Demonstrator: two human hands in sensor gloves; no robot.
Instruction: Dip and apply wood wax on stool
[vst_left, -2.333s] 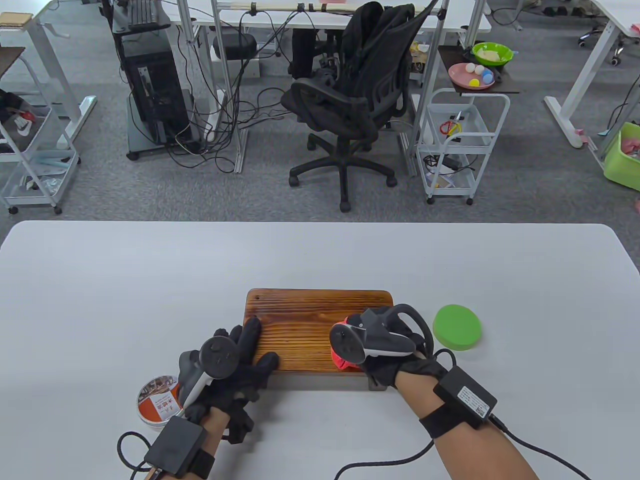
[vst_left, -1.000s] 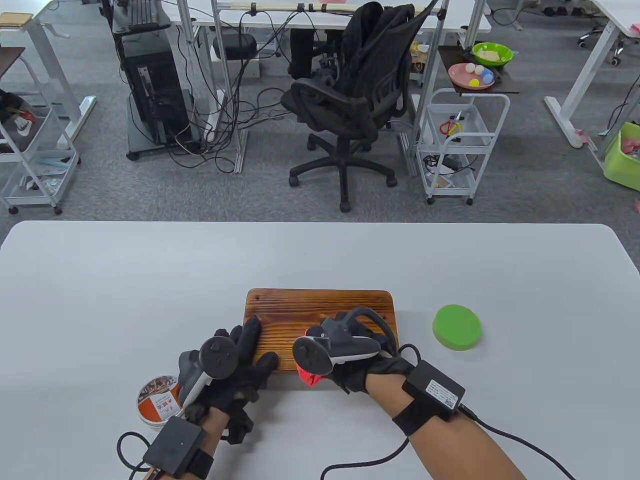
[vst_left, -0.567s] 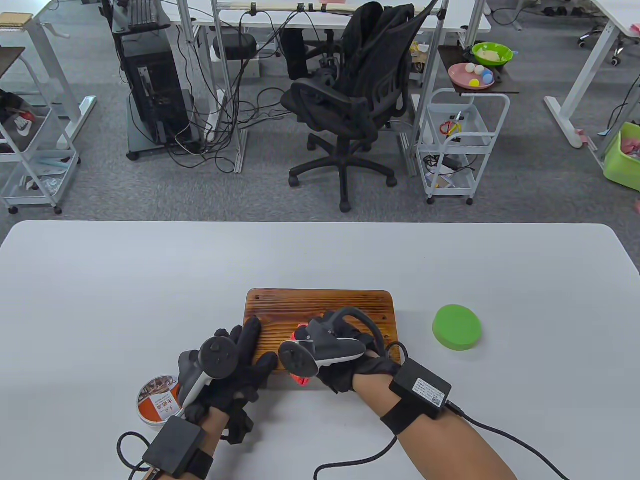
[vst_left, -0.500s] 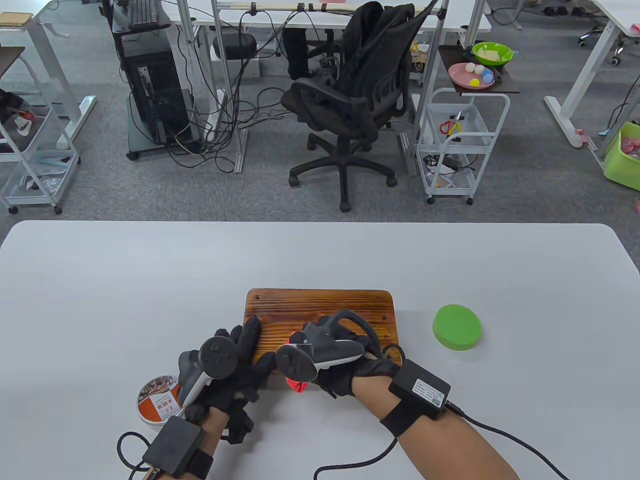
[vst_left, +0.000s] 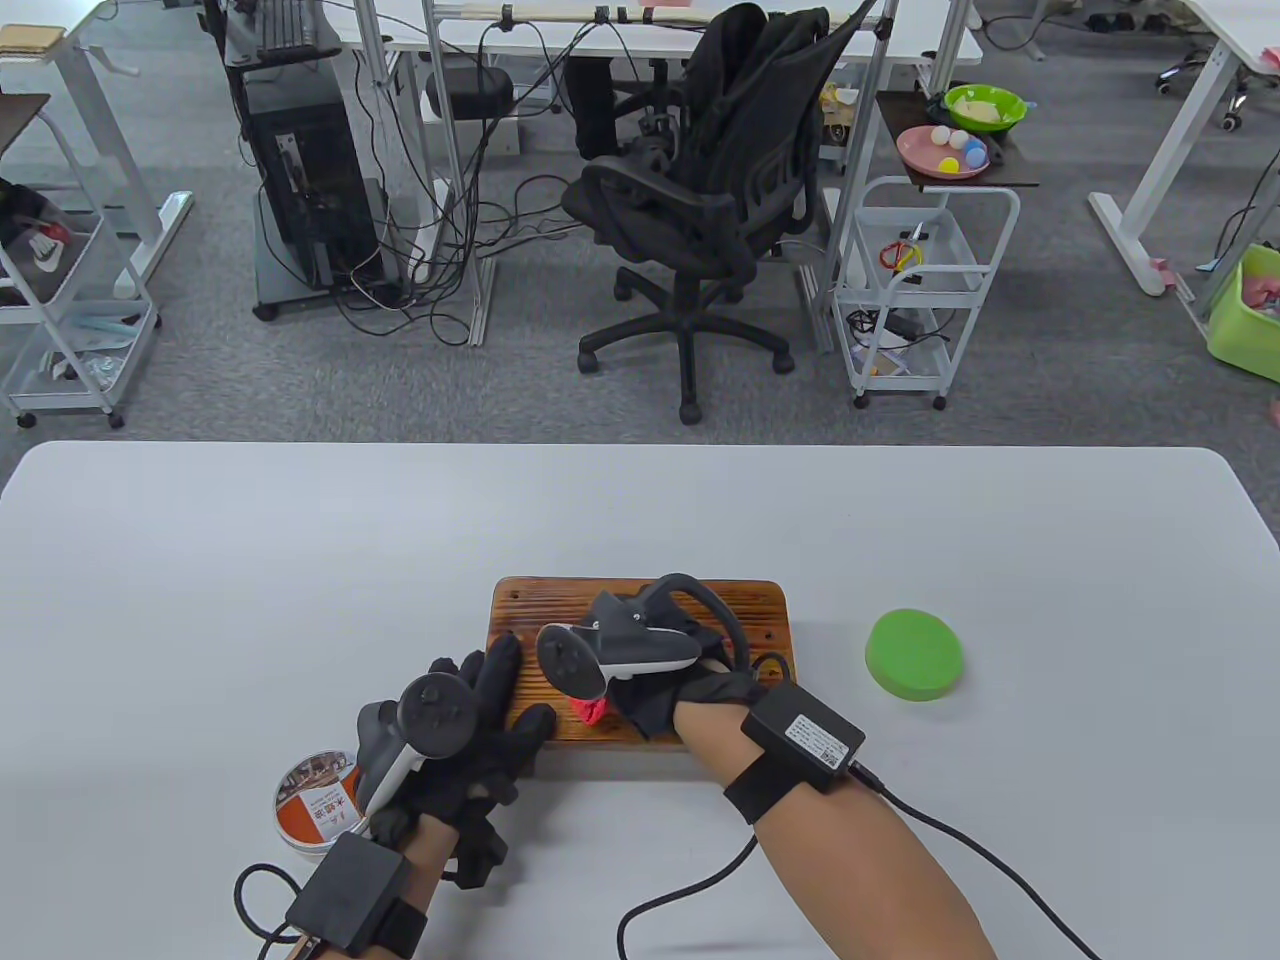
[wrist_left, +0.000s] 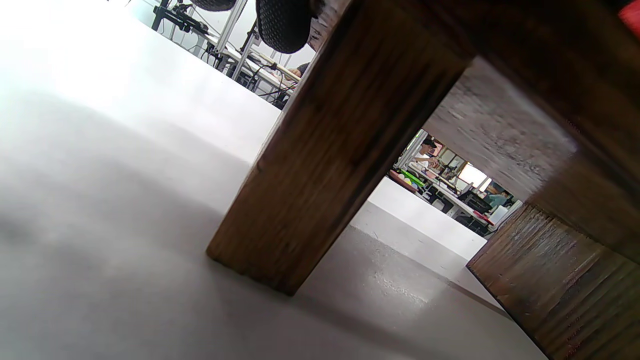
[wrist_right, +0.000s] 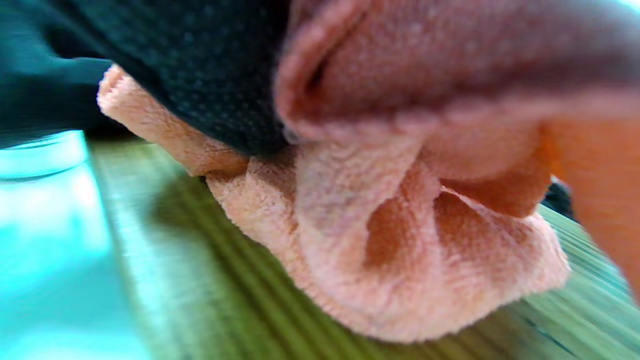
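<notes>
A small dark wooden stool (vst_left: 760, 610) stands on the white table near the front. My left hand (vst_left: 500, 700) rests on the stool's front-left corner, fingers flat on the seat. The left wrist view shows a stool leg (wrist_left: 340, 150) from below. My right hand (vst_left: 650, 690) grips a bunched red-pink cloth (vst_left: 592, 710) and presses it on the left half of the seat. In the right wrist view the cloth (wrist_right: 400, 240) is squashed under my gloved fingers (wrist_right: 220, 75) against the wood. The round wax tin (vst_left: 315, 800) sits by my left wrist.
A green round lid (vst_left: 914, 654) lies on the table to the right of the stool. My right wrist cable (vst_left: 960, 840) trails over the table's front. An office chair (vst_left: 700, 200) and carts stand on the floor beyond the table.
My right hand has slid the cloth from the seat's front-right along the front edge to the left, then back towards the middle-left. My left hand and the stool have stayed still.
</notes>
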